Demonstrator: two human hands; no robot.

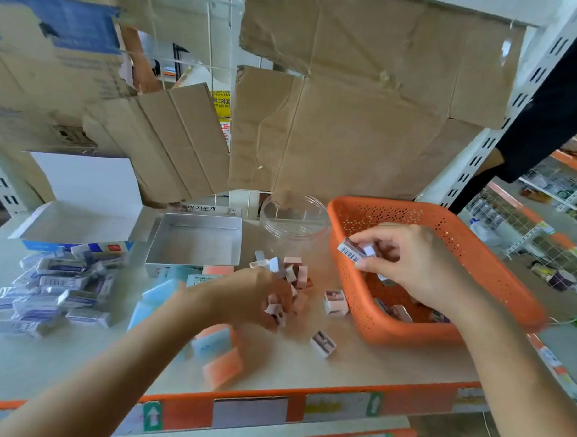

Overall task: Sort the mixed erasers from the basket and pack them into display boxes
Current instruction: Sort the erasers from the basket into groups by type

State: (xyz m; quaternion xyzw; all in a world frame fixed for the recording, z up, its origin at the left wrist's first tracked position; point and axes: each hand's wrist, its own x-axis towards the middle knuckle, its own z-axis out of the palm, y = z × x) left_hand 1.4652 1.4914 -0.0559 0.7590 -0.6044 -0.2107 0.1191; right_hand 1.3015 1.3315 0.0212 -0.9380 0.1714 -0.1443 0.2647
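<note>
An orange perforated basket point(469, 247) sits at the right of the shelf with a few small erasers left inside. Over it, my right hand point(413, 265) pinches a white wrapped eraser point(353, 250) with a barcode. My left hand point(255, 297) grips small pink-and-white block erasers point(275, 311) at a loose pile of the same kind point(293, 272). A heap of white-and-purple wrapped erasers point(54, 290) lies at the left. Blue and orange flat erasers point(221, 360) lie in front of an open silver display box point(195, 239).
An open white box with a raised lid point(84, 208) stands at the back left. A clear plastic jar point(295, 218) lies between the silver box and the basket. Cardboard sheets hang behind. The shelf's orange front edge point(307, 402) runs below my arms.
</note>
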